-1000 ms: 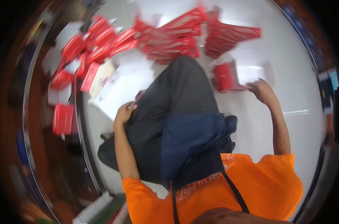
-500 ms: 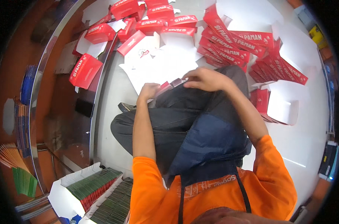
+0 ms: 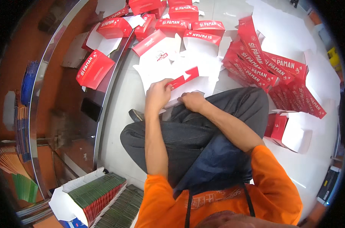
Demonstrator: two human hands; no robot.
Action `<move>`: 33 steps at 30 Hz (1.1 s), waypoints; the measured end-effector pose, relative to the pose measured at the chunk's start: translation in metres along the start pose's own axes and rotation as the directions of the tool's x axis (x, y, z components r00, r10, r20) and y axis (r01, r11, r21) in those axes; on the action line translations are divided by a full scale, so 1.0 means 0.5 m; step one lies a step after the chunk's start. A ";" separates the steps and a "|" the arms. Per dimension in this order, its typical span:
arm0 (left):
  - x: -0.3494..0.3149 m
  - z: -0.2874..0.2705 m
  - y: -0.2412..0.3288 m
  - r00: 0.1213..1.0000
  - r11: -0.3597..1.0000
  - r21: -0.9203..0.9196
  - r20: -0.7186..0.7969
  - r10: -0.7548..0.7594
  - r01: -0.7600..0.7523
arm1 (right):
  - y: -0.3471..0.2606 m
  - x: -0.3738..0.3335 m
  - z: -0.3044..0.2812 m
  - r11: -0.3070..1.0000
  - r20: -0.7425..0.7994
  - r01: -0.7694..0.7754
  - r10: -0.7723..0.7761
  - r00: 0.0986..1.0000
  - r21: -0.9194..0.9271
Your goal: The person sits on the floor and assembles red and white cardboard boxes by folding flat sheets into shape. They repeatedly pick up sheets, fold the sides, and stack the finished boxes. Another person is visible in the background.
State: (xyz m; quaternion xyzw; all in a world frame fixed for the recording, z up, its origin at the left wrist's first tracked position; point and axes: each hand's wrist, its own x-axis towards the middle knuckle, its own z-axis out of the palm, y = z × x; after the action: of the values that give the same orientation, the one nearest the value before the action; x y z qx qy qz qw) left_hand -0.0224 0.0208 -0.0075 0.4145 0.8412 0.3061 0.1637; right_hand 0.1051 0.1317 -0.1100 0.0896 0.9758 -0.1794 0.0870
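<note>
Over my crossed legs I hold a partly folded cardboard box [image 3: 201, 85], white inside, with a red side strip [image 3: 184, 78]. My left hand [image 3: 158, 94] is closed on the left end of that strip, thumb against the red face. Along the near edge of the same box, my right hand [image 3: 192, 102] has its fingers curled and closed on the card. Part of the box's near side is hidden by my hands. Just beyond it lies a flat white box blank [image 3: 157, 64] with a red flap.
Several red boxes [image 3: 172, 26] lie at the far side. Stacked red-and-white boxes [image 3: 252, 64] lean at the right, near a box [image 3: 294, 133]. A dark glossy ledge with a phone [image 3: 91, 109] runs along the left. Cartons of green packets [image 3: 100, 193] stand at the near left.
The box has tilted, so its red strip and white inside now show. My right hand has left the strip's far end for the near edge. The whole view has shifted slightly.
</note>
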 end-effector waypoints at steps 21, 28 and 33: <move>-0.048 0.078 0.064 0.935 0.211 -0.920 0.349 0.062 0.330 | 0.075 -0.134 -0.306 0.677 -0.354 0.054 0.314 0.881 0.734; -0.058 0.065 0.055 0.940 0.259 -0.909 0.340 0.011 0.326 | 0.010 -0.136 -0.336 0.970 -0.317 0.129 -0.058 0.947 0.207; -0.050 0.056 0.018 0.888 0.046 -0.902 0.431 0.161 0.430 | -0.004 -0.115 -0.355 0.945 -0.236 0.323 -0.303 0.923 0.054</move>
State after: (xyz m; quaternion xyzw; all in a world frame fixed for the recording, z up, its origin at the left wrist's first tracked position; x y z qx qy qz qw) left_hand 0.0130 0.0160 -0.0223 0.1581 0.3762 0.6811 0.6079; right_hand 0.1360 0.1864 0.0659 -0.0438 0.9718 -0.2242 -0.0578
